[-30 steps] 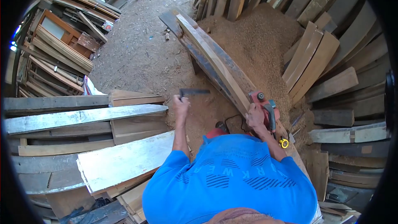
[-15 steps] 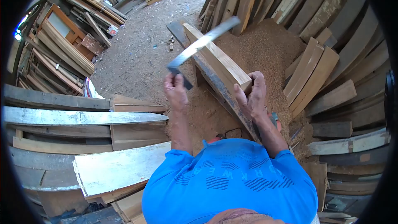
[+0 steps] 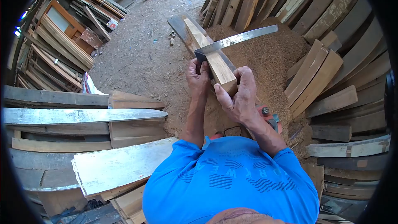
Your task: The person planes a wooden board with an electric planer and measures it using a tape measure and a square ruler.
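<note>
My left hand (image 3: 198,74) grips the dark stock of a try square (image 3: 244,36). The stock lies along the left side of a wooden beam (image 3: 222,68), and the metal blade crosses over the beam's top face, sticking out to the right. Around the beam's near end my right hand (image 3: 239,95) is closed, thumb on the left of the end and fingers on the right. Beneath the beam runs a worn, dark bench plank (image 3: 177,27); its near part is hidden by the beam and my hands.
A red and green power tool (image 3: 265,112) sits low beside my right forearm. Sawdust (image 3: 269,58) is heaped to the right of the bench. Stacked planks (image 3: 323,74) lean along the right side. A white board (image 3: 120,168) and more timber lie at the left.
My left hand has brought the try square right and down onto the beam. The beam's near end has shifted left with my right hand still around it.
</note>
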{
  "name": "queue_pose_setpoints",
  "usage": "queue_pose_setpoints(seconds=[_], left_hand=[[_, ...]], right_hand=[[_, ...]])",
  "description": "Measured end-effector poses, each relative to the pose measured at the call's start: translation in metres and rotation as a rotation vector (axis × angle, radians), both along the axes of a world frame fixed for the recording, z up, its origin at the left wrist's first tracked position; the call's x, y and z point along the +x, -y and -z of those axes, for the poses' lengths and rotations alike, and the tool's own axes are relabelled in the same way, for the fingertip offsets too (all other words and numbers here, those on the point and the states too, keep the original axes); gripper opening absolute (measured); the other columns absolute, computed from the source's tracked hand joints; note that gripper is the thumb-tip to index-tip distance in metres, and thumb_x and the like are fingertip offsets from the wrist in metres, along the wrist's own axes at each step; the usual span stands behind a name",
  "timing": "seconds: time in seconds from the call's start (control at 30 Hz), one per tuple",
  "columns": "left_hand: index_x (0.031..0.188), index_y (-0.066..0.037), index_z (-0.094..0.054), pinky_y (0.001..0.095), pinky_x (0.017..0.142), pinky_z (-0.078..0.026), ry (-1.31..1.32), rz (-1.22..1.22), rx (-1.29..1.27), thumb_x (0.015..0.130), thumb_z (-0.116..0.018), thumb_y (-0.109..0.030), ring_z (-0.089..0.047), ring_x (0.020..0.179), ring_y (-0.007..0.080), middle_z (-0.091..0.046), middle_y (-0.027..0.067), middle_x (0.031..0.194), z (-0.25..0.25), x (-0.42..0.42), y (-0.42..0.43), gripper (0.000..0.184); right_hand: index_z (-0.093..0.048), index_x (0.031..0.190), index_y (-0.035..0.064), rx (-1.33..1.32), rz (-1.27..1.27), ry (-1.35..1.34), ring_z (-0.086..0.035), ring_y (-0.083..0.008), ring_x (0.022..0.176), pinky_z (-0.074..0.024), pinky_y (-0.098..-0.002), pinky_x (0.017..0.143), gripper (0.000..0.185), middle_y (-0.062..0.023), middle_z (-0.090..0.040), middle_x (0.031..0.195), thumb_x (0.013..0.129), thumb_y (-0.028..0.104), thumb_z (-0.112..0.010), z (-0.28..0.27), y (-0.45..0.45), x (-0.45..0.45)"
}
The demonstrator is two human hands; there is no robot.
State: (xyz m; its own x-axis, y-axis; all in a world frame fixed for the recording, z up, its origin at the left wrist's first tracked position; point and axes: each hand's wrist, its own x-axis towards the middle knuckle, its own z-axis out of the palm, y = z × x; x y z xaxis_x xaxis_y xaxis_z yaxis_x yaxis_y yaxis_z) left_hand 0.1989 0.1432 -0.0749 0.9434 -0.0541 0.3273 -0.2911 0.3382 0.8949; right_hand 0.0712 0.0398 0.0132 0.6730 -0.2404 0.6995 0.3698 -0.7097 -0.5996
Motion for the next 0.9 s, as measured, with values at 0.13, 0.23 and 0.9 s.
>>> queue_pose_setpoints(seconds=[0.13,0.23,0.9], left_hand=[[0.11,-0.002,-0.062,0.0249,0.074,-0.053,-0.047,0.003,0.021,0.103,-0.063,-0.013,-0.063,0.083,0.006,-0.07,0.0019,0.095,-0.008,-0.004,-0.003,0.013],[0.11,-0.002,-0.063,0.0243,0.074,-0.052,-0.072,0.005,0.021,0.103,-0.063,-0.013,-0.063,0.082,0.0057,-0.07,0.0019,0.095,-0.02,-0.01,-0.004,0.013],[0.113,-0.001,-0.064,0.0271,0.074,-0.051,-0.066,-0.145,0.028,0.101,-0.063,-0.012,-0.062,0.084,0.0089,-0.069,0.0033,0.096,0.067,0.142,0.017,0.016]], right_hand=[[-0.046,0.104,0.001,0.054,-0.042,-0.023,-0.047,-0.0316,0.081,-0.0406,-0.0456,0.072,0.051,-0.0145,-0.044,0.09,0.081,0.03,-0.081,-0.003,-0.003,0.001],[-0.046,0.104,0.0009,0.049,-0.049,-0.016,-0.047,-0.031,0.081,-0.0405,-0.0452,0.071,0.051,-0.0141,-0.044,0.09,0.082,0.031,-0.081,-0.004,-0.004,0.002],[-0.044,0.104,0.0012,-0.005,-0.067,-0.004,-0.044,-0.0225,0.076,-0.0395,-0.0382,0.067,0.05,-0.0108,-0.041,0.088,0.082,0.028,-0.08,-0.003,-0.006,0.004]])
